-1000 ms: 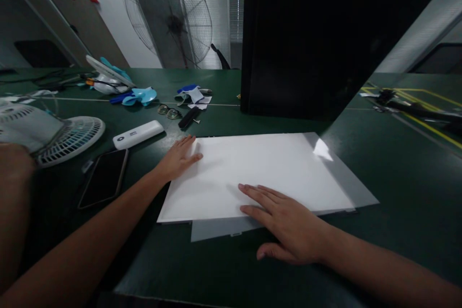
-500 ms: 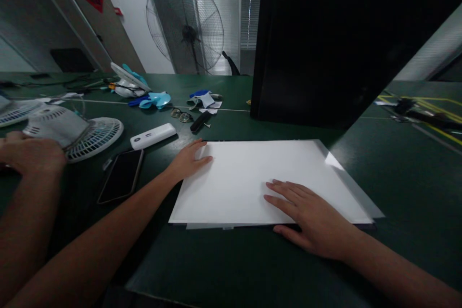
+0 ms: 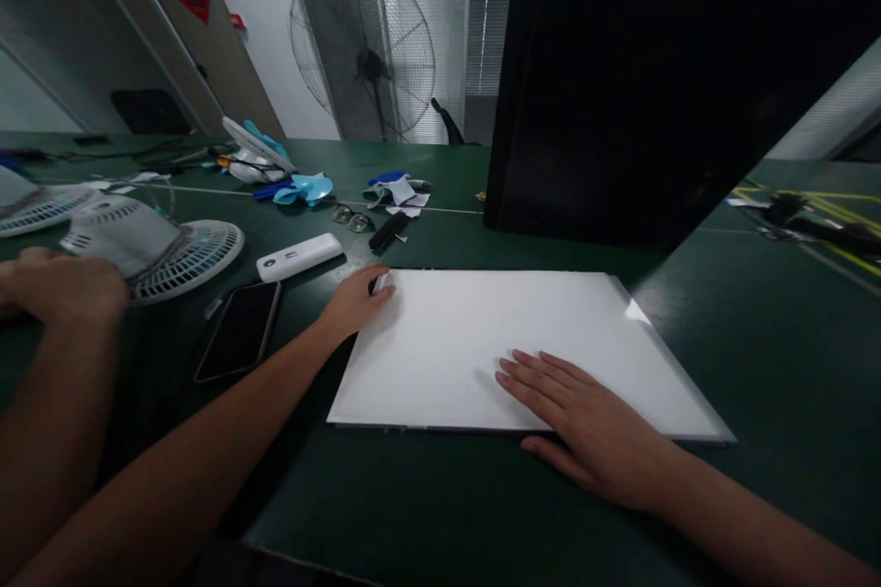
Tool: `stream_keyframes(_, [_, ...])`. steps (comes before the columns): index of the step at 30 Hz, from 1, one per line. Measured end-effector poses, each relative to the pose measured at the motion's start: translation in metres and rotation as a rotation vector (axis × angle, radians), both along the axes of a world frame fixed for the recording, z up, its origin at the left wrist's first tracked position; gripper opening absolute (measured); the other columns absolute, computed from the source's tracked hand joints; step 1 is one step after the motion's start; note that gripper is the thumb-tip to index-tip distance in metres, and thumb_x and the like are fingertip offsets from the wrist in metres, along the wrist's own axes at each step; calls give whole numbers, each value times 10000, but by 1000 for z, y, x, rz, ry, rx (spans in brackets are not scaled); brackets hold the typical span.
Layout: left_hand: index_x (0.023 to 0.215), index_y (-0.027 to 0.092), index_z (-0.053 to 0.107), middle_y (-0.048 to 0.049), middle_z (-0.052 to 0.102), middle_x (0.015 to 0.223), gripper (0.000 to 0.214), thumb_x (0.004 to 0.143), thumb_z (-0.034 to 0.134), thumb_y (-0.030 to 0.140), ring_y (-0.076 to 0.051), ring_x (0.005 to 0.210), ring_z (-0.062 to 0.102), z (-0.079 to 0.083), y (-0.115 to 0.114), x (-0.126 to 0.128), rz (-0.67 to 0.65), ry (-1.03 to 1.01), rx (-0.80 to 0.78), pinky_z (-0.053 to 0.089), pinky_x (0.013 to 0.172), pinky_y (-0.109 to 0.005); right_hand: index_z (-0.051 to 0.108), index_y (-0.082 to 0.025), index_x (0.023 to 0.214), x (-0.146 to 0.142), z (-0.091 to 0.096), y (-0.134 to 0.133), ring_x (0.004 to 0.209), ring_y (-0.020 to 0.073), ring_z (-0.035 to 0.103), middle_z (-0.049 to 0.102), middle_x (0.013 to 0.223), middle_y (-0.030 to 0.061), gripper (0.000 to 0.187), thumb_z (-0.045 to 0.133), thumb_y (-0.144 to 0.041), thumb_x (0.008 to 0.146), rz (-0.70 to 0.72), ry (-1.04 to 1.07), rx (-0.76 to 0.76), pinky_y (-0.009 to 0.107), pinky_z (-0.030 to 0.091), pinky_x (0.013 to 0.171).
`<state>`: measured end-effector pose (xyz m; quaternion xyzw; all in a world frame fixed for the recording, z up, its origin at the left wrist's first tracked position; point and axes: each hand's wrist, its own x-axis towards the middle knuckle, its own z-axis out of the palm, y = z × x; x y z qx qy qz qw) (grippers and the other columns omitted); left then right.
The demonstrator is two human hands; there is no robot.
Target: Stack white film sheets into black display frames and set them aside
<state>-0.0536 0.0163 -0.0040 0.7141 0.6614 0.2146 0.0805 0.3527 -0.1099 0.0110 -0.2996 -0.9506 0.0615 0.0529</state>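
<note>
A white rectangular sheet [image 3: 440, 339] lies flat on the dark green table. A clear strip shows along its right edge, and a thin darker layer shows under its front edge; what these layers are I cannot make out. My left hand [image 3: 352, 301] rests at the sheet's far left corner, thumb and fingers apart. Across the front right part of the sheet my right hand [image 3: 585, 426] is spread, fingers over the white surface and thumb just off the front edge. Neither hand grasps anything visible.
A phone [image 3: 239, 330] and a white oblong device [image 3: 299, 257] lie left of the sheet. Beyond are eyeglasses [image 3: 352, 218] and a black object [image 3: 388, 231]. A large black panel [image 3: 619, 101] stands behind. Another person's hand [image 3: 69, 284] is by a white fan [image 3: 130, 243].
The lower layers that stuck out at the front and right now line up more closely with the white sheet. My left hand shifted slightly left. The view turned a little.
</note>
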Motion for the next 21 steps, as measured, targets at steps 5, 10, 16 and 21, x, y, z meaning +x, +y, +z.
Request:
stream_keyframes(5, [1324, 177, 768, -113, 624, 1561, 544, 986, 500, 508, -359, 1399, 628, 7, -1, -2, 97, 129, -31, 459, 1208, -451, 159, -293, 1746, 1, -2, 0, 1579, 276, 347, 298, 1719, 55, 762, 502, -519, 1104, -3, 27, -22, 558, 341, 1313])
stream_keyframes(10, [1250, 242, 809, -68, 692, 1483, 479, 965, 532, 510, -373, 1385, 636, 7, -3, -4, 82, 169, -21, 493, 1172, -497, 166, -294, 1746, 1, -3, 0, 1579, 280, 346, 295, 1720, 59, 756, 494, -527, 1106, -4, 33, -21, 564, 337, 1312])
stream_keyframes(16, [1219, 228, 807, -79, 686, 1492, 485, 984, 490, 510, -359, 1434, 591, 3, -2, -3, 26, 188, -14, 439, 1229, -480, 191, -303, 1742, 2, -4, 1, 1582, 280, 340, 296, 1721, 54, 751, 507, -531, 1100, -18, 32, -28, 574, 314, 1319])
stream_keyframes(21, [1224, 201, 788, -109, 702, 1459, 500, 998, 466, 510, -339, 1435, 588, 2, -3, -1, 6, 191, -5, 429, 1233, -442, 179, -323, 1742, 2, -3, 1, 1589, 282, 324, 285, 1727, 43, 767, 515, -558, 1094, -24, 30, -31, 585, 293, 1325])
